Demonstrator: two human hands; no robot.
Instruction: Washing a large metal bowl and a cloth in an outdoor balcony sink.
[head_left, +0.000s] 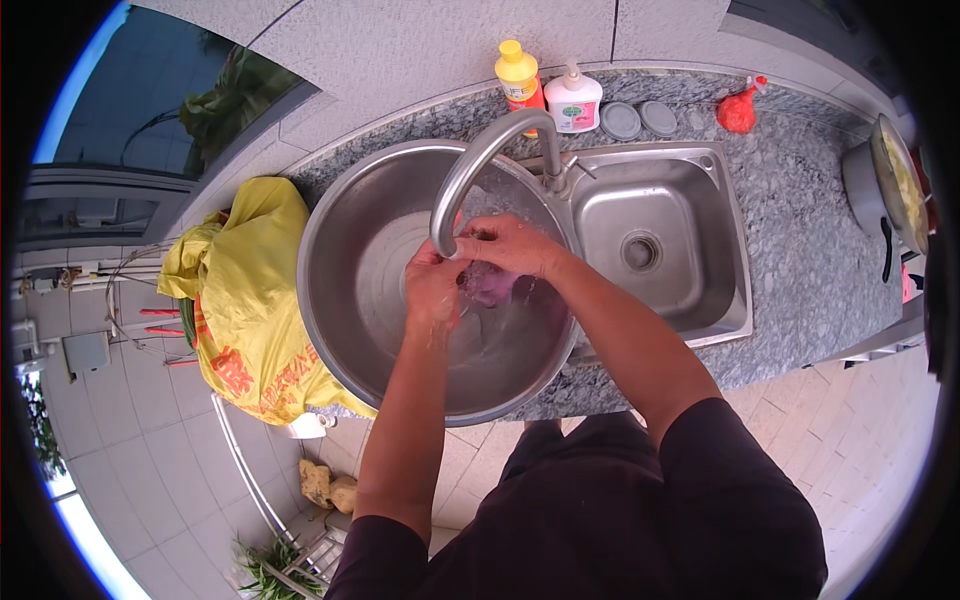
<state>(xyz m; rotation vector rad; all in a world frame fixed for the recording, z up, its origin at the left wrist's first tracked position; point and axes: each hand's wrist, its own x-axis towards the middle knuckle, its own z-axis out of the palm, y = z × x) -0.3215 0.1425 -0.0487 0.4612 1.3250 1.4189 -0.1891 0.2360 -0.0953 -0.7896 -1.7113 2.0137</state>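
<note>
Beneath the curved metal faucet (480, 161), both of my hands are together over a large round stainless steel basin (337, 247). My left hand (433, 289) and my right hand (506, 244) grip a dark, wet thing between them, mostly hidden by fingers and faucet; its kind cannot be told. Water splashes over the fingers. Just below my right hand shows a blurred pinkish-purple patch (491, 285) in the water; whether it is a separate thing is unclear. The basin rests over the left part of the sink.
A rectangular sink bowl (652, 232) lies right of the basin, a yellow plastic bag (259, 300) left. Behind stand a yellow-capped bottle (519, 79), a soap pump bottle (574, 101) and two round lids (621, 121). Farther right are a small red bag (737, 112) and a pot (862, 184).
</note>
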